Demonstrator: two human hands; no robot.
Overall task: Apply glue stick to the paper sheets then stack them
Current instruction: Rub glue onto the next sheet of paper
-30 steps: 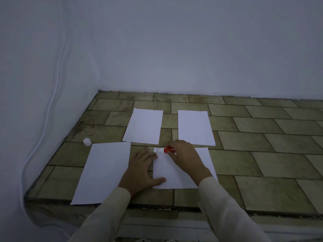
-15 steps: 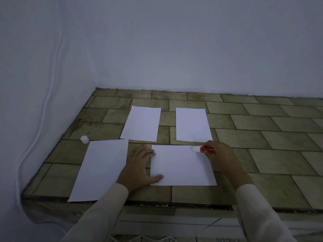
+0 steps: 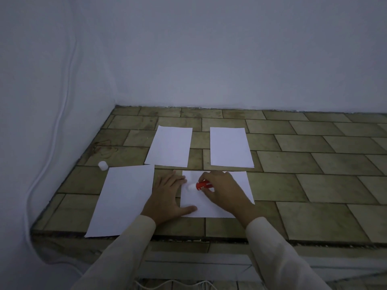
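Several white paper sheets lie on a tiled ledge. My right hand [image 3: 223,190] grips a red glue stick [image 3: 202,185], whose white tip touches the near right sheet [image 3: 244,186] close to its left side. My left hand [image 3: 167,198] lies flat and spread on that sheet's left edge, thumb on the paper. A larger sheet [image 3: 123,198] rests at the near left. Two more sheets lie behind: far left sheet [image 3: 169,146] and far right sheet [image 3: 230,147].
The glue stick's white cap [image 3: 103,165] stands by the far corner of the near left sheet. White walls close the left and back. A white cable [image 3: 56,130] runs down the left wall. The ledge's front edge [image 3: 272,240] drops off below my arms.
My right hand has swept the glue stick from the sheet's upper right back to its left side, a little lower. My left hand has stayed pressing the sheet.
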